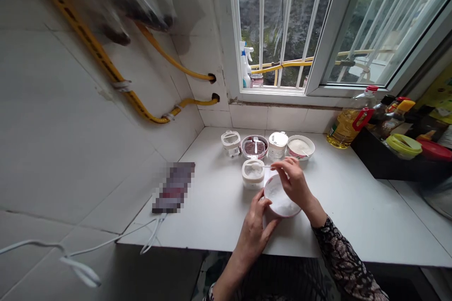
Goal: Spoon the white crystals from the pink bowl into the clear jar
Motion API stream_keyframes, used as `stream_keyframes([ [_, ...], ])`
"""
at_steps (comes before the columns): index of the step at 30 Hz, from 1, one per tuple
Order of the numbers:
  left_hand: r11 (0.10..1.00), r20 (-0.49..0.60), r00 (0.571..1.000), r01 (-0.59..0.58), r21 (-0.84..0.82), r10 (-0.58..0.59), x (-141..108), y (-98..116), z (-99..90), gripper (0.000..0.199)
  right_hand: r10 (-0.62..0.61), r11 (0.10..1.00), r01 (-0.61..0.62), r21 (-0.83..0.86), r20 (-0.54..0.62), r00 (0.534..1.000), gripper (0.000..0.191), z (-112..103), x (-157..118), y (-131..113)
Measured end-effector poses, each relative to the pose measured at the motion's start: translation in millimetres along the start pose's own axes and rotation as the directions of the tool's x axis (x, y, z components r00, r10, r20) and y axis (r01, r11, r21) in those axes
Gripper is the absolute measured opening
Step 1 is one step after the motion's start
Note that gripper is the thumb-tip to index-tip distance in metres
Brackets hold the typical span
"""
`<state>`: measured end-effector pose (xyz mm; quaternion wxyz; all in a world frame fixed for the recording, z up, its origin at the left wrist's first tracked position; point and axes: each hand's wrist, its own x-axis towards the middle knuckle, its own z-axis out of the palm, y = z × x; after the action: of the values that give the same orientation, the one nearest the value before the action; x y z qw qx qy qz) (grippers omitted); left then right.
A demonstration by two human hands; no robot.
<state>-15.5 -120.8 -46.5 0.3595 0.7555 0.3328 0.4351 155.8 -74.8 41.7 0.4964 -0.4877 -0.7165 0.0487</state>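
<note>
My left hand (pixel 253 230) grips the side of a round white bowl (pixel 280 197) with a pink rim, which holds white powder and sits at the front of the white counter (pixel 215 207). My right hand (pixel 292 182) is above that bowl, pinching a small white spoon (pixel 263 166). The spoon's tip reaches over an open white container (pixel 253 174) of white powder. Behind them stand a white lidded jar (pixel 230 143), a round box of dark red grains (pixel 254 147), a white jar (pixel 278 144) and a bowl of pale powder (pixel 300 146).
A bottle of yellow oil (pixel 349 123) and a dark tray of bottles (pixel 384 155) stand at the right. A blurred flat object (pixel 173 187) with a white cable (pixel 113 240) lies at the left. Yellow hoses (pixel 120 87) run along the tiled wall (pixel 70 117).
</note>
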Motion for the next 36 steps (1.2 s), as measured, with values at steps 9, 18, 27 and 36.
stream_keyframes([
  [9,1.000,-0.005,1.000,-0.005,0.017,0.005,-0.1,0.0,0.0,0.035,-0.010,1.000,0.010,-0.006,-0.023,1.000,0.018,-20.8,-2.2,7.4],
  [18,0.998,-0.030,0.999,-0.017,0.052,0.019,-0.3,2.2,-0.4,0.034,0.149,0.988,-0.135,-0.068,0.280,0.948,0.021,-21.6,-8.9,11.1],
  [27,0.999,-0.038,0.999,-0.010,0.052,0.012,0.2,3.8,-1.4,0.035,0.460,0.860,-0.493,0.135,0.217,0.861,0.018,-27.0,-4.0,14.9],
  [36,0.998,-0.028,0.999,-0.015,0.060,0.017,-0.3,1.7,-0.5,0.035,0.458,0.860,-0.486,0.154,0.183,0.870,0.017,-27.9,-3.4,16.6],
])
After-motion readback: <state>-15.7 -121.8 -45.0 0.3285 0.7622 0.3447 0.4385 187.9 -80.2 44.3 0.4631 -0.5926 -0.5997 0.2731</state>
